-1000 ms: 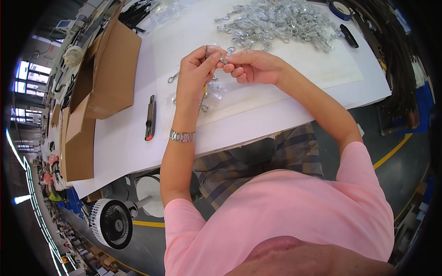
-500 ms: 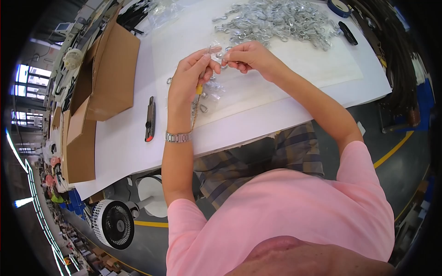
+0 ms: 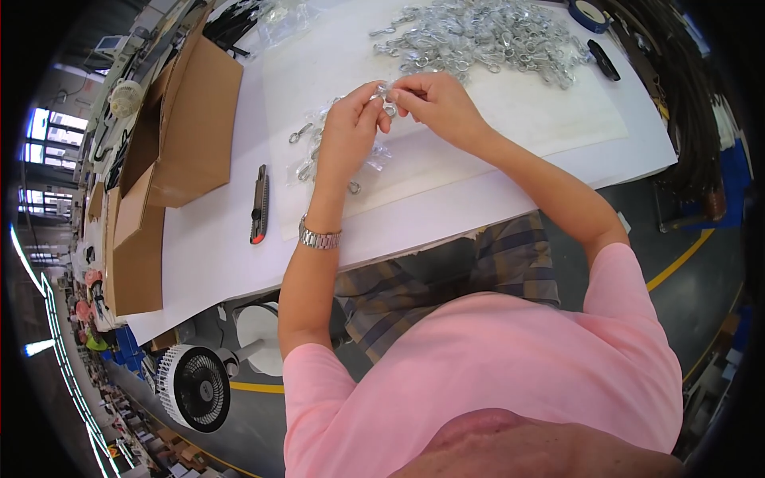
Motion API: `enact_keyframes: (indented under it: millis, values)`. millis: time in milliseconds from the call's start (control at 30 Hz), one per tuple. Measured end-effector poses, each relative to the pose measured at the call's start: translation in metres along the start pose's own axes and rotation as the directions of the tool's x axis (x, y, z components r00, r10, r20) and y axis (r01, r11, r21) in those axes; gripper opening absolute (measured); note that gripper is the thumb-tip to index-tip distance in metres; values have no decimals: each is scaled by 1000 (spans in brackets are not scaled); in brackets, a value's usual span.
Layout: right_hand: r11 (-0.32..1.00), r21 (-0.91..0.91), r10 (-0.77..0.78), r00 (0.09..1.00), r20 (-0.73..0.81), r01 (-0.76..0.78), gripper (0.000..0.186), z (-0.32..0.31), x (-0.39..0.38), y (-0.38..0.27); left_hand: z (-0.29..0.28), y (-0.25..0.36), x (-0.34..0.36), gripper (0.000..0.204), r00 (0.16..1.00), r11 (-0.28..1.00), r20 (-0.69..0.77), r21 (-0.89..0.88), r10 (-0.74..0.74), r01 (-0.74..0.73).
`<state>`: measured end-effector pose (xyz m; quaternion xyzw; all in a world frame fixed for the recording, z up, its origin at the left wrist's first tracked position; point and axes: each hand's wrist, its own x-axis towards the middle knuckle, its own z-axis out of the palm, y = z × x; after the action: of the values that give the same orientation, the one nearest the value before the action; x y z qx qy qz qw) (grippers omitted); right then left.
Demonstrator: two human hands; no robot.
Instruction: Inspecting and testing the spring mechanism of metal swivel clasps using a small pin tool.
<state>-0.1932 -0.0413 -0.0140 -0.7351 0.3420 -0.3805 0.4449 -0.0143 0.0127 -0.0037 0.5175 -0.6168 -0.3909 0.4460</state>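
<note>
Over the middle of the white table, my left hand point(image 3: 351, 127) and my right hand point(image 3: 441, 103) meet fingertip to fingertip. Both pinch a small shiny metal piece in clear plastic point(image 3: 384, 92); its exact kind is too small to tell, and fingers partly cover it. Under and around my left hand lie several silvery metal pieces with ring ends point(image 3: 303, 132), some with clear plastic about them. Beyond my hands spreads a large heap of similar metal pieces in clear bags point(image 3: 486, 40).
A box cutter point(image 3: 260, 205) lies left of my left forearm, beside an open cardboard box point(image 3: 195, 119). At the back right are a roll of blue tape point(image 3: 588, 16) and a black object point(image 3: 603, 60). A fan point(image 3: 195, 388) stands below the table's left edge.
My left hand and forearm have shifted slightly right, uncovering more metal pieces on the left. The yellow-handled tool seen by my left wrist is no longer visible.
</note>
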Motion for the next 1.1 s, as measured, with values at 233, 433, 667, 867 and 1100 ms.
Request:
enact_keyframes:
  millis: [233, 433, 667, 867, 1100]
  values:
    - [510, 796, 168, 946, 279, -325, 34, -15, 16, 19, -7, 11, 2, 26, 987, 991, -117, -94, -108, 97]
    - [820, 525, 165, 972, 167, -230, 30, -11, 15, 4, -38, 1, -2, 26, 939, 938, -333, -345, -90, -33]
    - [787, -485, -258, 918, 302, 381, 23, 48, -15, 7, -35, -7, 9, 23, 955, 916, -273, -401, -113, -6]
    - [962, 185, 149, 952, 269, -203, 18, 26, 3, 14, -43, -8, 6, 25, 936, 931, -336, -364, -110, -21]
    - [807, 559, 67, 970, 233, -191, 21, 18, 7, 17, -40, 1, 6, 41, 919, 968, -315, 2, -237, 250]
